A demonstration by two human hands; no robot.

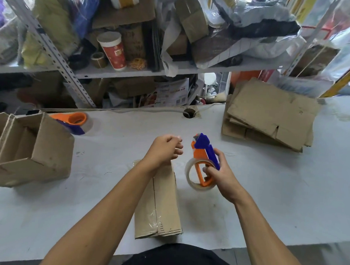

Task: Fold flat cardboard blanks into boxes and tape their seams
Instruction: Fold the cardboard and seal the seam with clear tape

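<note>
Your right hand [218,170] grips the tape dispenser [203,161]; your left hand [165,150], loosely curled, holds nothing visible. The box [159,203] at six o'clock shows tape on its seam. Flat blanks [271,114] wait at two o'clock.

Bare arms, dark top

Both forearms are uncovered from elbow to wrist, with no sleeves, watch, rings or gloves showing on the left hand [165,150] or right hand [218,170]; a black fabric garment [176,258] covers the torso.
</note>
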